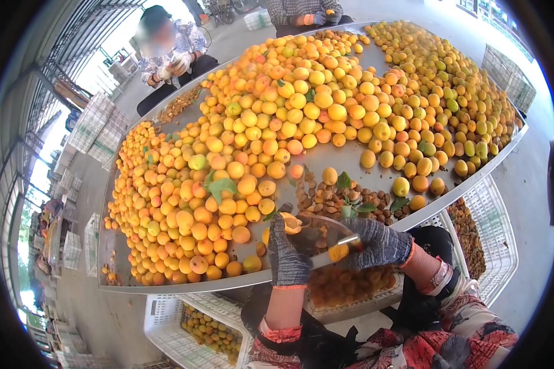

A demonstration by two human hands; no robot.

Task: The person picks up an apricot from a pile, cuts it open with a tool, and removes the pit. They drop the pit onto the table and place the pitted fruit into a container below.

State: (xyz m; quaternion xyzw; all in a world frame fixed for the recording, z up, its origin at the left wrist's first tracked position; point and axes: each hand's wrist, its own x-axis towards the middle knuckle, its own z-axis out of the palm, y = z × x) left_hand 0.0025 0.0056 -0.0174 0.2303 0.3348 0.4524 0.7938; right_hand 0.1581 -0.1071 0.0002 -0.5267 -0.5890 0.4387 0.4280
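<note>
My left hand [287, 255], in a grey knit glove, is closed on an opened apricot [292, 224] at the table's front edge, its hollow orange inside showing. My right hand [378, 243], gloved alike, is closed just to the right. An orange apricot half [338, 251] shows at its fingertips, beside a small shiny piece [349, 240] that I cannot make out clearly. A blurred curved edge spans the gap between the hands. Behind them, a pile of brown apricot pits [326, 200] with green leaves lies on the metal table [351, 161].
A large heap of whole apricots [277, 117] covers much of the table. White crates stand below its front edge, one with apricots [209, 329], another with pits [465, 230]. Two people [172, 52] work at the far side. Stacked crates [95, 126] stand at left.
</note>
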